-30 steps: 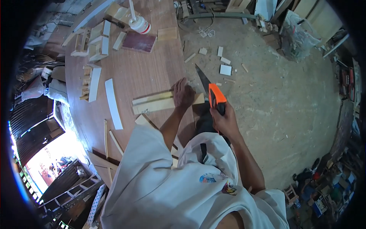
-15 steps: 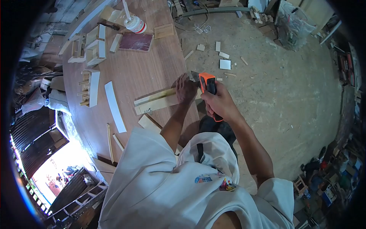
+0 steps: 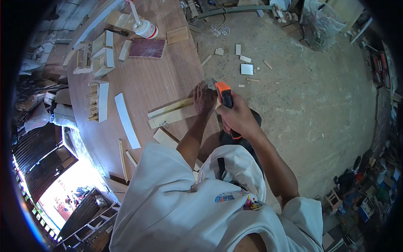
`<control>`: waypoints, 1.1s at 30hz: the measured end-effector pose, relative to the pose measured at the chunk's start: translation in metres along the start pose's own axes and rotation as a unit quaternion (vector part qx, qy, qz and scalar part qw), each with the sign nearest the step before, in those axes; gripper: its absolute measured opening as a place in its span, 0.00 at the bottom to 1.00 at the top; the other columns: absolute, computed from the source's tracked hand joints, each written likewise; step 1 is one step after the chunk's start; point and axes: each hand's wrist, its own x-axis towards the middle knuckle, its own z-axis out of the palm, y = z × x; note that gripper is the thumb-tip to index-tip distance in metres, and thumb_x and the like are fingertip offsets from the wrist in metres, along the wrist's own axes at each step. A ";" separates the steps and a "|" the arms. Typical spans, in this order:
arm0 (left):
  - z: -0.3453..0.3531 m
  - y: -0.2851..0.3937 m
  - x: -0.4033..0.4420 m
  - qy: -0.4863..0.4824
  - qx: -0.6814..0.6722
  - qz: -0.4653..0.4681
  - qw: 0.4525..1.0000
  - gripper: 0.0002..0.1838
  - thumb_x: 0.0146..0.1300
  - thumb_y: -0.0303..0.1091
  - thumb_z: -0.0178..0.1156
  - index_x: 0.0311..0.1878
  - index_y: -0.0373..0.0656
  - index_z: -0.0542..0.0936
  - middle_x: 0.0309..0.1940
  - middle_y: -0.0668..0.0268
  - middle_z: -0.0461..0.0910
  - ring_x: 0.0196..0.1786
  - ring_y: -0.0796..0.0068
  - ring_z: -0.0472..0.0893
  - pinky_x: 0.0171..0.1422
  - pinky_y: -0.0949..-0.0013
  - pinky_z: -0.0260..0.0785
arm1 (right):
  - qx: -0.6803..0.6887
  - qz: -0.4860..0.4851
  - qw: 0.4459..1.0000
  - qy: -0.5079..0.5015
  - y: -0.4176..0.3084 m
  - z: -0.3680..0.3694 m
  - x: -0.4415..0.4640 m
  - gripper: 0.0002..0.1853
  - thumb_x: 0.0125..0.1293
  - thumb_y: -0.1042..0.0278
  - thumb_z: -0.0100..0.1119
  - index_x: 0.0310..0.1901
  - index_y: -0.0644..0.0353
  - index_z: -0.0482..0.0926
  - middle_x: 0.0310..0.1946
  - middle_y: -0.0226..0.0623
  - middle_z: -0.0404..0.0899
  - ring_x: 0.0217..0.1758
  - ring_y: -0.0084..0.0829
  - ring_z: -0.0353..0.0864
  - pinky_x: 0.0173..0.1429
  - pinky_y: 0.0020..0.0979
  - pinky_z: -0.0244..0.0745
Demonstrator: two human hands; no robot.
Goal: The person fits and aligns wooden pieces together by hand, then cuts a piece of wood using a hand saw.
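My right hand (image 3: 240, 116) is closed around the orange-and-black handle of a handsaw (image 3: 226, 95) at the table's right edge. Only a short grey part of the blade shows beyond the handle, close to my left fingers. My left hand (image 3: 204, 100) presses down on two pale pieces of wood, fingers bent over them. One is a narrow wooden strip (image 3: 170, 108); the other is a wider wooden board (image 3: 174, 117) with dark pencil-like marks near its left end. The cutting spot is hidden behind my hands.
The brown table (image 3: 163, 75) carries a white curved strip (image 3: 126, 122), small wooden box frames (image 3: 103, 61), a dark red block (image 3: 147, 48) and a white tub (image 3: 145, 29) with a brush-like stick. Wood offcuts (image 3: 246, 69) lie on the concrete floor (image 3: 302, 96).
My right hand and the saw have shifted slightly down and left, with the handle tilted differently. My left hand stays on the wood. The whole view has moved a little.
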 end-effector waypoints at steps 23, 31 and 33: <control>0.001 0.005 -0.003 -0.046 -0.036 -0.068 0.996 0.10 0.52 0.38 0.62 0.30 0.40 0.79 0.51 0.51 0.75 0.60 0.53 0.70 0.67 0.51 0.58 | -0.043 -0.018 0.999 0.026 0.021 -0.006 -0.044 0.07 0.59 0.78 0.50 0.37 0.60 0.65 0.16 0.26 0.62 0.09 0.18 0.64 0.12 0.25 0.56; 0.090 -0.047 -0.056 -0.204 -0.367 -0.354 0.835 0.10 0.52 0.38 0.62 0.32 0.41 0.78 0.52 0.53 0.73 0.62 0.54 0.68 0.68 0.51 0.57 | -0.056 -0.032 0.998 0.025 0.021 -0.008 -0.053 0.07 0.55 0.79 0.51 0.37 0.63 0.67 0.21 0.29 0.64 0.20 0.19 0.63 0.24 0.26 0.60; 0.087 -0.041 -0.052 -0.162 -0.301 -0.288 0.895 0.10 0.53 0.38 0.62 0.33 0.41 0.78 0.53 0.53 0.73 0.62 0.54 0.68 0.68 0.51 0.57 | -0.080 -0.039 0.995 0.033 0.022 -0.010 -0.054 0.07 0.53 0.79 0.51 0.35 0.65 0.68 0.22 0.33 0.65 0.28 0.22 0.64 0.34 0.28 0.64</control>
